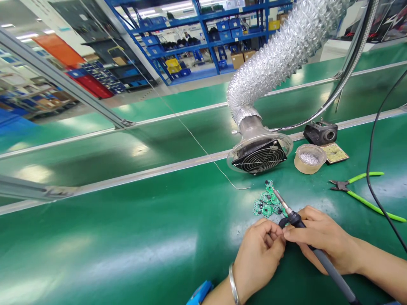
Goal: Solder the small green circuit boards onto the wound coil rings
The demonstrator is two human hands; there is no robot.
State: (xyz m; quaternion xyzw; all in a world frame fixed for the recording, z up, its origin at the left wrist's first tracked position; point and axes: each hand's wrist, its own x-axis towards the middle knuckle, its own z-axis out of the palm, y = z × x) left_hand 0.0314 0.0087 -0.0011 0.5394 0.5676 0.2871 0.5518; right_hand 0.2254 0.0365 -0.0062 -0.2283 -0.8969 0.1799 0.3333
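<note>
Bench [127, 237], with a fan [262, 160] at its far side. Near: left hand [259, 250] and right hand [330, 237], fingertips close together. Iron [295, 218], wrapped in the right grip, tip among boards [267, 209] heaped before the fan. Dark part [283, 222], pinched narrowly at the left fingertips.

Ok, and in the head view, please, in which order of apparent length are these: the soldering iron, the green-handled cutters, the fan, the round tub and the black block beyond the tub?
1. Soldering iron, running to the bottom edge
2. Green-handled cutters
3. Fan
4. Round tub and black block: too alike to rank
</note>
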